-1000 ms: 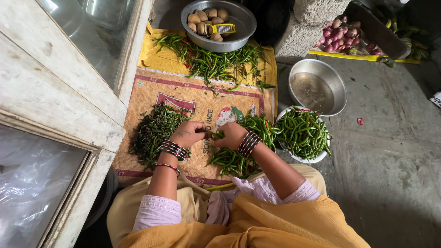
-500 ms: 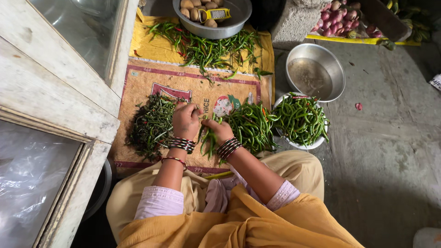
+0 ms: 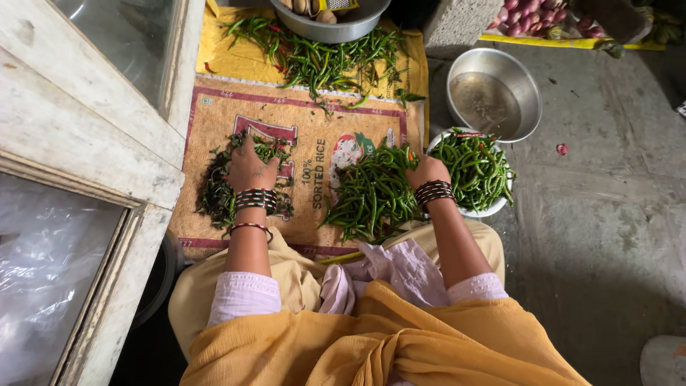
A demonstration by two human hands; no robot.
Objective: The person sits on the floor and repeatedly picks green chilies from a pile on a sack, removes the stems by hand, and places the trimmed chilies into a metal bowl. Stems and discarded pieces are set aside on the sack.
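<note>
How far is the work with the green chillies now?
Done: a stem pile lies on the sack, and a white bowl is heaped with chillies. In hand: the left hand rests on the stem pile; the right hand is between the middle chilli pile and the bowl. Left: that pile, and the far chillies by the metal basin.

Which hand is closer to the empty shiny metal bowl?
Right. The right hand rests between the chilli pile and the white bowl, just below the metal bowl. The left hand is far across the sack, on the stems.
</note>
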